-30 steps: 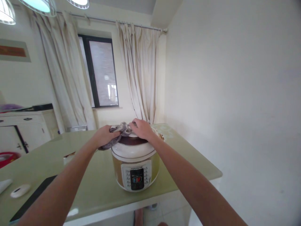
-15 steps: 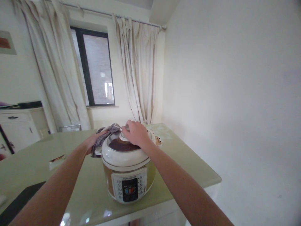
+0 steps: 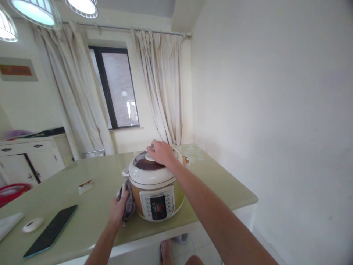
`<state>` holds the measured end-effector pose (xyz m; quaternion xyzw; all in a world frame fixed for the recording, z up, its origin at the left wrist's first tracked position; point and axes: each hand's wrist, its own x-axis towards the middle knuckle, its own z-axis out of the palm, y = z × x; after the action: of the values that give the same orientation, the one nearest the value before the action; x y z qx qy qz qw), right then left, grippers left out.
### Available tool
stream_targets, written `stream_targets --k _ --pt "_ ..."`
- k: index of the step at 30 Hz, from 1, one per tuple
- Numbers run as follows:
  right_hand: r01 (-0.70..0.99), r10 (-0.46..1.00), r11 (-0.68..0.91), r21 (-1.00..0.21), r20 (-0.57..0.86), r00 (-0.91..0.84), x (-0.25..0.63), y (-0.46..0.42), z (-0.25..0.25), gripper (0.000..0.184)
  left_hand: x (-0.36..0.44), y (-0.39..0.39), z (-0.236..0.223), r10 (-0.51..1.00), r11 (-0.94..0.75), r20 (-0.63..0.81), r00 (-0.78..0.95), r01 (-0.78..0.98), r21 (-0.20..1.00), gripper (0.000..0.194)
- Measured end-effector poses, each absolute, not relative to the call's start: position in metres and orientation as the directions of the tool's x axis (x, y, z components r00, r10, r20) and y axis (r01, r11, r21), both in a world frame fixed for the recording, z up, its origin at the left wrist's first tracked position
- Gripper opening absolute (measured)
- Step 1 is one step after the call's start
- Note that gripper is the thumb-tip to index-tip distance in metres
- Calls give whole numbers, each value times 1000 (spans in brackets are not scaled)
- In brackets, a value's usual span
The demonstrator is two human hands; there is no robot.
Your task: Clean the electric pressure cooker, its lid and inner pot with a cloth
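An electric pressure cooker point(image 3: 156, 180) with a white lid and a control panel on its front stands on the green tabletop. My right hand point(image 3: 162, 152) is closed over the knob on top of the lid, hiding most of it. Bunched in my left hand point(image 3: 121, 206) is a grey patterned cloth point(image 3: 129, 202), which lies against the cooker's left side, below the lid's side handle point(image 3: 125, 172). Dark reddish glass shows in the lid's top beside my right fingers.
On the green table point(image 3: 104, 176) to the left lie a dark tablet point(image 3: 52, 230), a white mouse point(image 3: 33, 225) and a small white packet point(image 3: 85, 187). A wall point(image 3: 270, 129) rises at the right. A white cabinet point(image 3: 33, 158) and a red basin point(image 3: 13, 193) stand at the far left.
My left hand has moved the cloth down from the lid's upper left edge to the cooker's lower left side. My right hand has stayed on the knob. The view has shifted left and upward.
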<state>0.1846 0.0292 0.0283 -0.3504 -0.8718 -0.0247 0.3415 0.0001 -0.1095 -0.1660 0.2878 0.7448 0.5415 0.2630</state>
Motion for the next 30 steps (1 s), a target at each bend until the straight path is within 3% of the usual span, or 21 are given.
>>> stream_targets --k 2,4,6,8,10,13,15,17,20,22,24,27,30 --pt "627 594 753 -201 616 -517 184 30 28 36 19 -125 -177 614 216 57 -787 237 947 48" --pt "625 600 752 -210 611 -516 184 31 28 37 41 -136 -180 509 137 319 -799 442 887 48" --pt "620 603 753 -219 607 -517 184 32 27 36 64 -143 -179 421 51 597 -683 675 736 44" --pt "611 602 758 -230 607 -519 184 32 27 36 85 -146 -172 376 11 776 -506 840 543 39" --pt "602 605 760 -246 605 -517 184 33 26 36 99 -147 -162 384 1 876 -291 949 315 36" --pt "587 625 754 -293 594 -507 186 36 27 37 106 -151 -140 420 -77 906 60 997 -30 33" --pt "556 639 755 -346 581 -505 187 39 28 37 102 -153 -120 401 -142 894 202 977 -157 31" --pt "491 643 764 -418 553 -530 190 45 29 35 93 -151 -93 405 -174 890 209 973 -149 28" --pt "391 645 760 -519 527 -554 192 52 30 28 69 -137 -47 475 -110 880 -19 991 81 33" --pt "364 658 745 -558 529 -535 194 54 30 30 48 -119 -18 577 -11 786 -222 960 279 40" --pt "363 679 726 -585 523 -515 194 55 31 33 28 -98 8 702 140 615 -358 917 374 43" --pt "358 689 715 -601 517 -508 194 53 33 34 4 -65 34 819 269 406 -406 895 355 43" --pt "378 689 718 -584 517 -508 196 49 34 34 -6 -32 46 872 299 310 -379 914 275 43"
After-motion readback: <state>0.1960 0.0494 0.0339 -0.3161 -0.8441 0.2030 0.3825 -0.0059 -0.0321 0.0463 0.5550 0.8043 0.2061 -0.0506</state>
